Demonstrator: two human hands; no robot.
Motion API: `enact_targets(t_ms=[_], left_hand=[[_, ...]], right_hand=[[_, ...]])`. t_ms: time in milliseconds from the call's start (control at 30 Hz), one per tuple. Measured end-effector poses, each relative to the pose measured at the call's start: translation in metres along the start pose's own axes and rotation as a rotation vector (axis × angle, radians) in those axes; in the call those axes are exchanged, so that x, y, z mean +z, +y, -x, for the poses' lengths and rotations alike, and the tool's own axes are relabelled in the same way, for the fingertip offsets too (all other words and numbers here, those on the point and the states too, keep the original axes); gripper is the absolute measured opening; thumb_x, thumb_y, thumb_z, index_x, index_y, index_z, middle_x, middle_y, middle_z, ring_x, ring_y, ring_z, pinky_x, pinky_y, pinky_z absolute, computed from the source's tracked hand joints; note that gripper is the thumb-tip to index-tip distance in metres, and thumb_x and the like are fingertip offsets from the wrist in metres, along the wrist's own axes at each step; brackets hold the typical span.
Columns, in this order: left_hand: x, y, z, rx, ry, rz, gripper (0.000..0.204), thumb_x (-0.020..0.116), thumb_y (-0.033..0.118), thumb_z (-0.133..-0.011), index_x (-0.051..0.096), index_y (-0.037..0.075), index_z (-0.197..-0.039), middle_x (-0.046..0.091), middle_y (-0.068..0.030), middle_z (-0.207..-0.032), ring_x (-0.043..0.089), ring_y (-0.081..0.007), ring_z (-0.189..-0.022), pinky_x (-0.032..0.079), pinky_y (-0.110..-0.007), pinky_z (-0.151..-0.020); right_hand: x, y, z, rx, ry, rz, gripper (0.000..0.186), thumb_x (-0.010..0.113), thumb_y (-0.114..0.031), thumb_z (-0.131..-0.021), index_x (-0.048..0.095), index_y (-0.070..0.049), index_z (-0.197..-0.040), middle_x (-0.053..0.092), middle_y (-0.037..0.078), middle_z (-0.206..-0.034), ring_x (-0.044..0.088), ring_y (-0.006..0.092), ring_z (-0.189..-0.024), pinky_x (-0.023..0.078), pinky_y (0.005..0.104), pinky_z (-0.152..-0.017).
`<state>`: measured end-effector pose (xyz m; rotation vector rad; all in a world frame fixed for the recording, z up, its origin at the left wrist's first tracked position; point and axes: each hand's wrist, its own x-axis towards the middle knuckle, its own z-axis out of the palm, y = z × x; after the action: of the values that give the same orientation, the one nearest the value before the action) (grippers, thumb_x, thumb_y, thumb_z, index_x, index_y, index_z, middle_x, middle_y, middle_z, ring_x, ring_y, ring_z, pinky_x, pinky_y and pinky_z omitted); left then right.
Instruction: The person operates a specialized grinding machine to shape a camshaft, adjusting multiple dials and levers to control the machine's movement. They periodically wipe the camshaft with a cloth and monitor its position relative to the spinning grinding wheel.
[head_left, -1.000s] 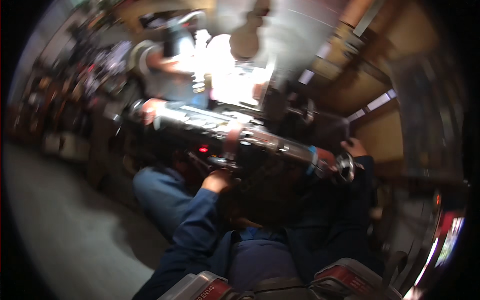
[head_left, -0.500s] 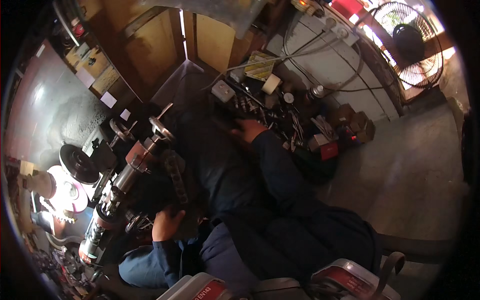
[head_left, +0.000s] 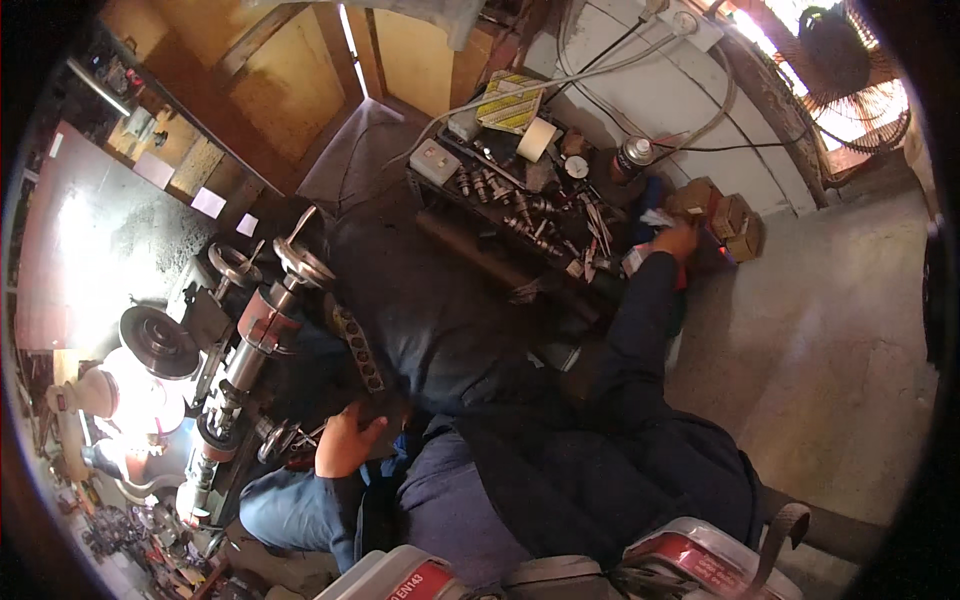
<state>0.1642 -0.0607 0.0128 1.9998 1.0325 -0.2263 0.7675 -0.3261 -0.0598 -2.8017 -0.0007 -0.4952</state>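
Note:
My right hand reaches far to the right, over small boxes at the end of a tool-covered bench. Its fingers are partly hidden; whether they grip anything is unclear. Right beside it stand small brown cardboard boxes, and a blue-and-white cloth-like item lies close by. My left hand rests low near my lap with its thumb apart from the fingers, nothing visible in it. Next to that hand is a small handwheel of a lathe-like machine. A metal strip with round holes lies just above it.
Across the bench lie metal tool bits, a round dial gauge, a tape roll and a spray can. A larger handwheel tops the machine. Cables cross the white wall; a fan stands far right.
My right hand has moved right, from the bench's near edge to the boxes, uncovering more of the bench. My left hand has stayed nearly in place. The view has shifted slightly.

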Motion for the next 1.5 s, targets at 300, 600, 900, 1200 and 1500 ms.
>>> enact_targets(t_ms=[300, 600, 900, 1200, 1500], left_hand=[[-0.046, 0.067, -0.001, 0.261, 0.289, 0.663, 0.040, 0.070, 0.022, -0.087, 0.059, -0.003, -0.116, 0.069, -0.0125, -0.098, 0.066, -0.0226, -0.090, 0.050, -0.035, -0.084], [-0.061, 0.073, 0.015, 0.137, 0.794, 1.102, 0.025, 0.052, 0.025, -0.100, 0.056, 0.002, -0.109, 0.058, -0.0005, -0.080, 0.050, -0.0052, -0.065, 0.039, -0.020, -0.058], [-0.105, 0.006, 0.055, 0.153, 0.807, 0.472, 0.021, 0.060, 0.020, -0.093, 0.054, 0.002, -0.088, 0.051, 0.0015, -0.080, 0.046, -0.0114, -0.074, 0.037, -0.026, -0.069], [-0.107, 0.033, 0.098, 0.519, 1.007, 0.899, 0.054, 0.079, 0.044, -0.076, 0.035, 0.012, -0.074, 0.049, 0.0001, -0.070, 0.047, -0.0069, -0.064, 0.039, -0.021, -0.060], [-0.152, 0.015, 0.089, 0.014, 1.124, 0.457, 0.043, 0.062, -0.002, -0.077, 0.057, 0.006, -0.119, 0.059, -0.0149, -0.123, 0.060, -0.0250, -0.108, 0.045, -0.035, -0.095]], right_hand=[[-0.185, -0.242, 0.119, -0.439, 0.040, -0.857, 0.022, 0.065, -0.008, -0.081, 0.066, 0.004, -0.099, 0.069, 0.019, -0.094, 0.069, 0.0264, -0.080, 0.054, 0.0366, -0.070], [-0.219, -0.301, 0.283, -1.208, -0.904, -1.247, 0.015, 0.066, -0.017, -0.087, 0.061, -0.004, -0.088, 0.060, 0.016, -0.074, 0.061, 0.0339, -0.066, 0.047, 0.0401, -0.057], [-0.239, -0.327, 0.277, -0.696, -1.480, -1.518, 0.021, 0.062, -0.012, -0.090, 0.061, 0.003, -0.106, 0.064, 0.019, -0.094, 0.062, 0.0352, -0.082, 0.048, 0.0351, -0.073], [-0.252, -0.308, 0.335, -1.601, -1.131, -1.111, 0.073, 0.067, -0.022, -0.086, 0.028, 0.002, -0.143, 0.049, 0.030, -0.129, 0.051, 0.0374, -0.119, 0.043, 0.0425, -0.093], [-0.294, -0.362, 0.316, -1.791, -1.344, -1.459, 0.023, 0.071, -0.020, -0.082, 0.067, 0.002, -0.089, 0.056, 0.022, -0.123, 0.054, 0.0380, -0.113, 0.041, 0.0425, -0.095]])
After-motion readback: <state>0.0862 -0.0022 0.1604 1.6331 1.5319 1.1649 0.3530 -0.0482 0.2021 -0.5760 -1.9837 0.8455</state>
